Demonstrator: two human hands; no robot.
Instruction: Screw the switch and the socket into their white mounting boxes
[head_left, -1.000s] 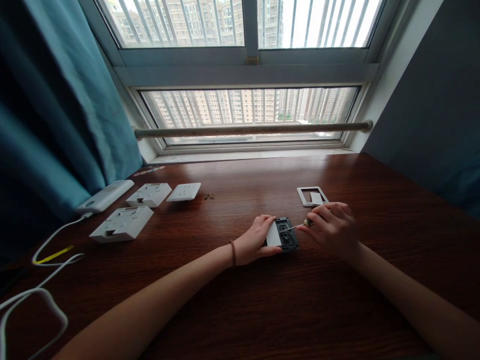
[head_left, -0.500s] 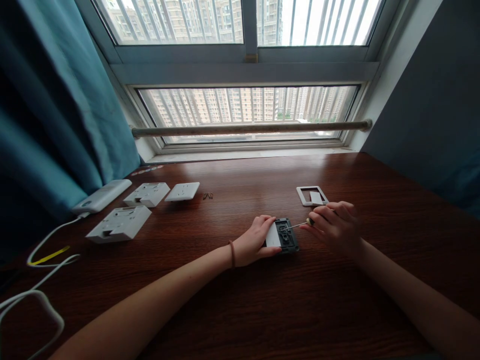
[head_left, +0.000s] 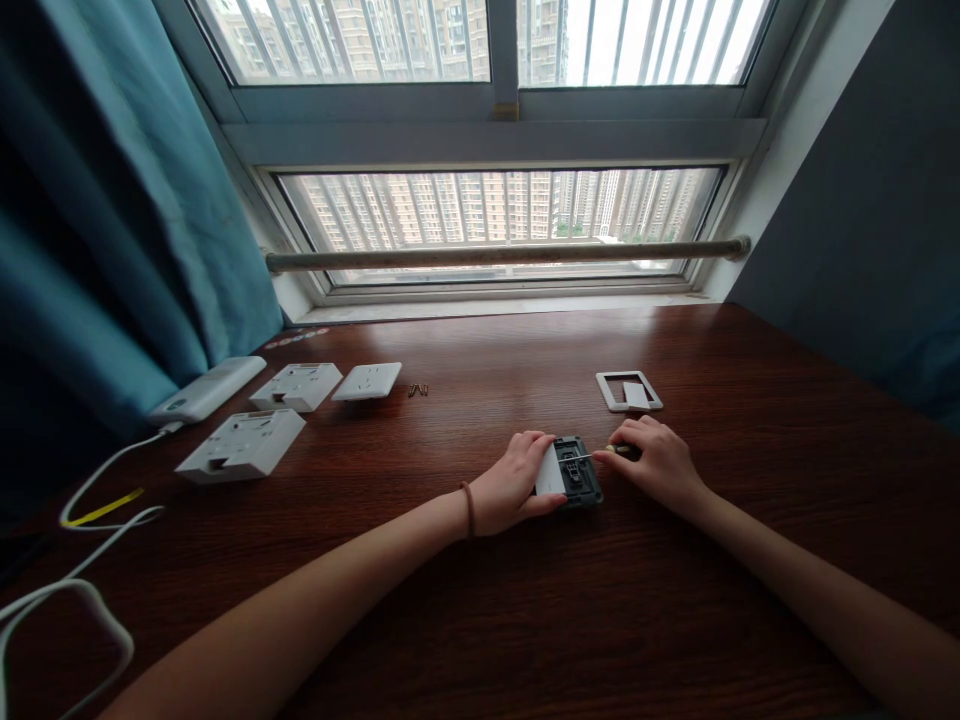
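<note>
Tabletop (head_left: 480, 620), red-brown, spreads across my remote view. Toward its left I see a nearer white box (head_left: 244, 445) and a farther white box (head_left: 300, 382). Apart from each other, my left hand (head_left: 517, 485) is clamped about the left side of a switch unit (head_left: 585, 487) lying near the tabletop's middle, and my right hand (head_left: 658, 462) is close by the unit's right edge. Past that hand rests a white frame (head_left: 627, 375); well left, a socket plate (head_left: 369, 381). With the right I have a screwdriver (head_left: 579, 457) pinched, its shaft over the unit's dark half; I cannot tell whether the tip touches. Small screws (head_left: 418, 390) lie near the plate.
</note>
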